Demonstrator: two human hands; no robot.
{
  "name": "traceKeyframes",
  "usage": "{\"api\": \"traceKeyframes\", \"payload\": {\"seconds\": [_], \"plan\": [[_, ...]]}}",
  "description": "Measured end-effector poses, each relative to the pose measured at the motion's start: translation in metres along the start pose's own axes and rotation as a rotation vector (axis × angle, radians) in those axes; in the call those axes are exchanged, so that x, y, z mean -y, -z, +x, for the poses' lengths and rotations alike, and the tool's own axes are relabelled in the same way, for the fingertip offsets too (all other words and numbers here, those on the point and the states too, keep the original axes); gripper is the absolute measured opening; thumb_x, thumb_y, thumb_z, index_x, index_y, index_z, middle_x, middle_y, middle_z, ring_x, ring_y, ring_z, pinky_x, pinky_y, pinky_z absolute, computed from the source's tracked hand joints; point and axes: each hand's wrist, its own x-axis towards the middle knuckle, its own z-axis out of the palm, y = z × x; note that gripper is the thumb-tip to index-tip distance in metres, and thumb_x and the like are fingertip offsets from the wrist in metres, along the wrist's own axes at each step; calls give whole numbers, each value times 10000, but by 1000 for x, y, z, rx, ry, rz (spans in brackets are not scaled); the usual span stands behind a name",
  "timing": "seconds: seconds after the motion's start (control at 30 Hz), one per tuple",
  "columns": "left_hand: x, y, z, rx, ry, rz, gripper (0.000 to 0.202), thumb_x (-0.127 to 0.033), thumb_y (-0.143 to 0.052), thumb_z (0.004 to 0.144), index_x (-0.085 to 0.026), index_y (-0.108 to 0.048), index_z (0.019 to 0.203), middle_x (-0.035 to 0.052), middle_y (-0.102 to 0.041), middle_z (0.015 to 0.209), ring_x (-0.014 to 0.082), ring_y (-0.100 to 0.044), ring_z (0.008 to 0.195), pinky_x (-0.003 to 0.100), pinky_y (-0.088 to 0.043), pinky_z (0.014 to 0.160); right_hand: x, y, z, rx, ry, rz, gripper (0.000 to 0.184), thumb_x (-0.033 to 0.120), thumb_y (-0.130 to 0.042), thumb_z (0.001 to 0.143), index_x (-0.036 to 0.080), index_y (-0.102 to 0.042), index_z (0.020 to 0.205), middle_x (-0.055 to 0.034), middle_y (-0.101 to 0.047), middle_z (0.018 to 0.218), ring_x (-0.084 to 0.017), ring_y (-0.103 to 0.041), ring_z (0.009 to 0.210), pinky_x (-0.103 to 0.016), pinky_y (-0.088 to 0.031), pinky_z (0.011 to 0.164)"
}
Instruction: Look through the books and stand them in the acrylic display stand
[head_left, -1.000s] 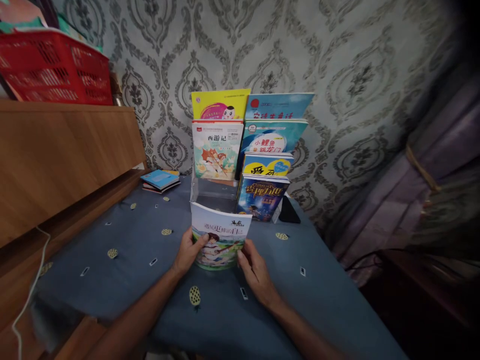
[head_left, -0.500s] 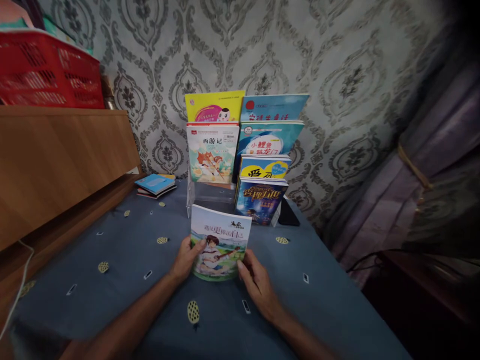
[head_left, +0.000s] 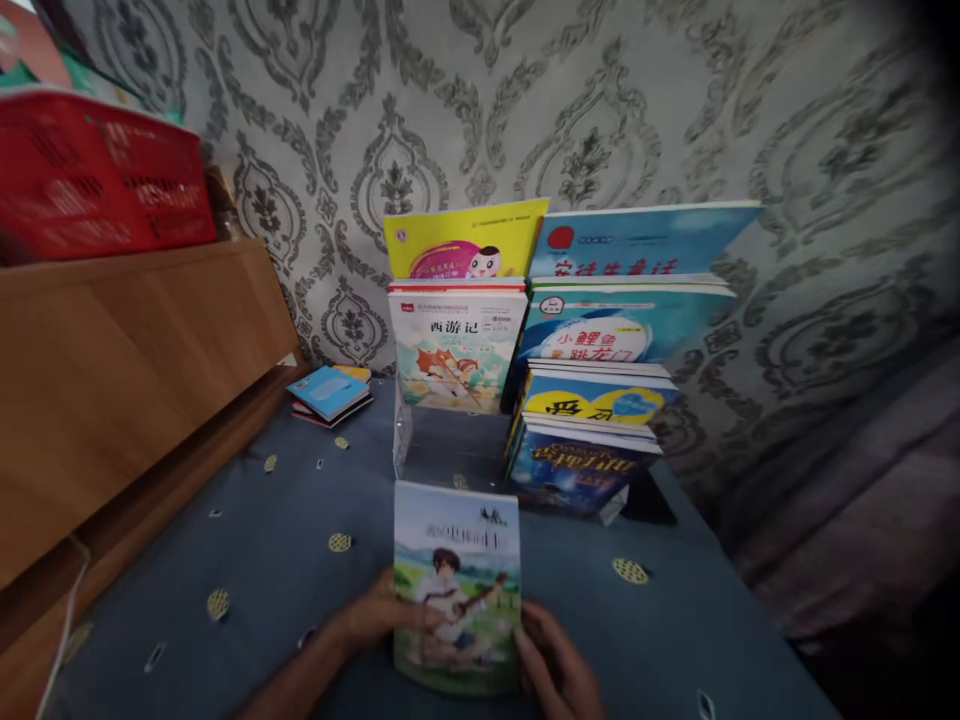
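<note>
A paperback book [head_left: 457, 540], its cover showing a child with a guitar on grass, is held upright between my two hands. My left hand [head_left: 382, 612] grips its left edge, thumb across the cover and fingers behind. At the right edge, my right hand [head_left: 551, 655] is closed on the book, its fingers partly hidden. Just beyond stands a clear tiered book rack [head_left: 442, 445]. In its left column are a white book [head_left: 457, 350] and a yellow book [head_left: 465, 240]. The right column carries a blue book [head_left: 645, 240], a teal book [head_left: 622, 320] and a dark blue book [head_left: 577, 470].
A small stack of books [head_left: 330, 392] lies at the back left. A wooden cabinet [head_left: 142, 370] bears a red basket [head_left: 97, 180]. Behind the rack is a patterned wall [head_left: 450, 130]. A dark flat object [head_left: 651, 500] rests by the rack's right side; a curtain hangs at right.
The view has shifted and the rack appears larger. Held in both hands, the book sits lower in the picture. My left thumb reaches further across its cover.
</note>
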Motion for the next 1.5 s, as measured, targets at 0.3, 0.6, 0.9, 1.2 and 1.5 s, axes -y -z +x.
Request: {"api": "traceKeyframes", "payload": {"seconds": [0.3, 0.6, 0.9, 1.2, 1.5], "plan": [[-1, 6, 2, -26, -163, 189, 708, -431, -968, 470, -134, -740, 1071, 115, -768, 1098, 295, -719, 996, 385, -546, 917, 12, -7, -2, 41, 178, 26, 424, 541, -652, 876, 211, -612, 1139, -34, -707, 821, -88, -449, 439, -211, -376, 384], [4, 5, 4, -46, -189, 135, 758, -498, -949, 491, -75, -725, 1080, 166, -779, 1009, 305, -739, 889, 410, -552, 881, 7, -9, 7, 71, 154, 63, 505, 587, -736, 720, 211, -608, 1032, 40, -615, 604, -94, -439, 389, -229, -352, 359], [4, 8, 8, -89, -199, 120, 601, -527, -873, 657, -71, -715, 1015, 168, -783, 922, 278, -748, 787, 397, -581, 810, 5, -8, 8, 103, 168, 88, 463, 556, -757, 702, 203, -600, 958, 64, -569, 568, -84, -434, 385, -213, -349, 352], [6, 14, 14, -84, -186, 68, 536, -540, -812, 742, -78, -712, 995, 169, -785, 912, 266, -753, 783, 369, -587, 797, 4, -8, 8, 144, 135, 106, 468, 574, -743, 716, 192, -607, 949, 49, -593, 620, -87, -470, 417, -211, -396, 356], [1, 10, 7, -84, -149, -20, 500, -504, -806, 768, -73, -713, 1004, 172, -785, 890, 289, -763, 811, 383, -594, 814, 7, -9, 4, 173, 80, 123, 486, 588, -731, 748, 186, -623, 999, 24, -626, 692, -79, -482, 423, -198, -403, 358]]}}
